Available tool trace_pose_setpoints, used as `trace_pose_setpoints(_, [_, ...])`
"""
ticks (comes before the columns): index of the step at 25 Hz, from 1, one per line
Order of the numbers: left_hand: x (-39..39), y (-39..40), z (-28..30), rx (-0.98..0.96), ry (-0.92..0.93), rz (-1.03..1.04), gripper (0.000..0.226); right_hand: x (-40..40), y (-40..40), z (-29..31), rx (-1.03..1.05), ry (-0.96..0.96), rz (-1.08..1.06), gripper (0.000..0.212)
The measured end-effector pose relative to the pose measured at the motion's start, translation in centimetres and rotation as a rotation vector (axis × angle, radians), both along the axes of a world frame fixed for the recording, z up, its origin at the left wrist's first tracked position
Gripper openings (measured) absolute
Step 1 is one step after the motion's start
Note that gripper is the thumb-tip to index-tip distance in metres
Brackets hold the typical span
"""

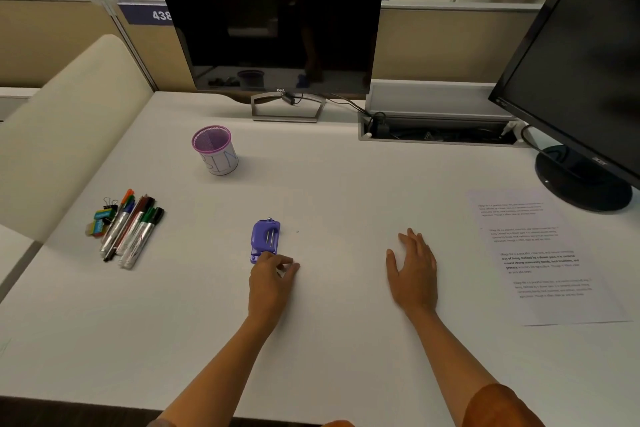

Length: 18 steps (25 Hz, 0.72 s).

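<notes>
Small purple plastic stapler (266,240): long axis runs from near to far edge of the white surface (329,184). Left hand (272,282) fingers curled at its near end, grip unclear. Right hand (414,270) flat, fingers straight.

soft, even room light washes the white bench (346,184) pale; only a faint shadow edges the left hand (272,274). the dark monitor (270,24) mirrors dim shapes of what lies before it. right of the monitor, the printed sheet (540,253) reads blurred; wide-angle bending bows lines far from the monitor.
</notes>
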<state>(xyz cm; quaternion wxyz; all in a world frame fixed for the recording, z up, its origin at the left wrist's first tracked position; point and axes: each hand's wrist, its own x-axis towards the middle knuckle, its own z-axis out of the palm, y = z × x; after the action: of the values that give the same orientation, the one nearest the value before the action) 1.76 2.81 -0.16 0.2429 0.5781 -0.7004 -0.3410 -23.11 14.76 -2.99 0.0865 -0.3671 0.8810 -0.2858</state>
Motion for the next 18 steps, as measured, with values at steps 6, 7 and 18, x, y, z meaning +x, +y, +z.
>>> trace_pose_setpoints(6, [-0.5, -0.2, -0.3, 0.040, -0.005, 0.062, 0.013, 0.0, 0.0, 0.1, -0.002, 0.007, 0.001, 0.049])
trace_pose_setpoints(7, [-0.6, -0.2, -0.3, 0.045, -0.010, 0.065, 0.012, 0.0, 0.0, 0.1, -0.001, 0.002, 0.000, 0.049])
trace_pose_setpoints(18, [-0.9, 0.0, -0.5, -0.020, -0.254, -0.100, 0.010, 0.3, -0.4, 0.5, -0.031, 0.051, -0.006, 0.044])
